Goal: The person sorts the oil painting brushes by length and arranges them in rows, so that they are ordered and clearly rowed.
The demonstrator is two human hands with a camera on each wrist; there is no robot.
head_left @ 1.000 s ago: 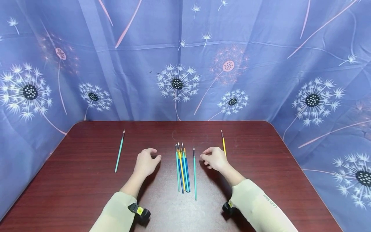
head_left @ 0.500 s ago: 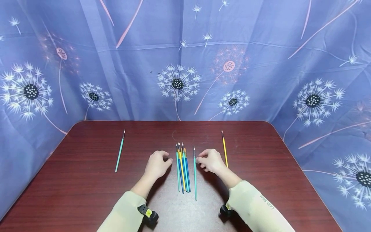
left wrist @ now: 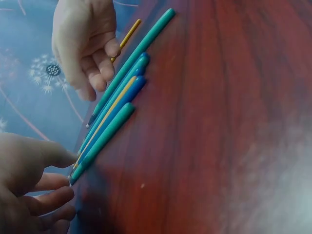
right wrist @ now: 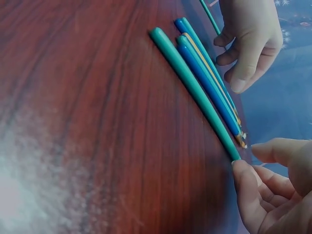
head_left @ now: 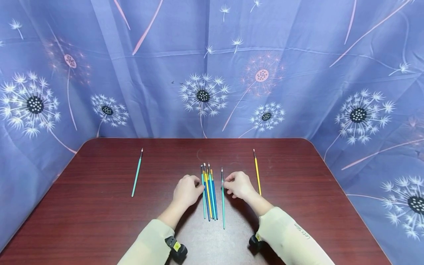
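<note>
Several thin paintbrushes with teal, blue and yellow handles lie together as a bunch (head_left: 209, 202) in the middle of the table, bristles pointing away. My left hand (head_left: 187, 189) is at the bunch's left side, its fingertips at the outermost teal paintbrush (left wrist: 109, 127). Just right of the bunch lies a separate teal paintbrush (head_left: 223, 209). Beside its upper part is my right hand (head_left: 240, 185), a fingertip touching the handle in the right wrist view. Thumb and index finger of each hand stand apart, and neither hand visibly grips a brush.
Another teal paintbrush (head_left: 137, 178) lies alone at the left of the dark red wooden table (head_left: 82, 206). A yellow paintbrush (head_left: 257, 173) lies to the right, partly behind the right hand. A blue dandelion-print cloth (head_left: 159, 81) hangs behind the table.
My left hand has moved right to the bunch's side. The right hand has shifted slightly left to the separate teal paintbrush. The brushes look unmoved.
</note>
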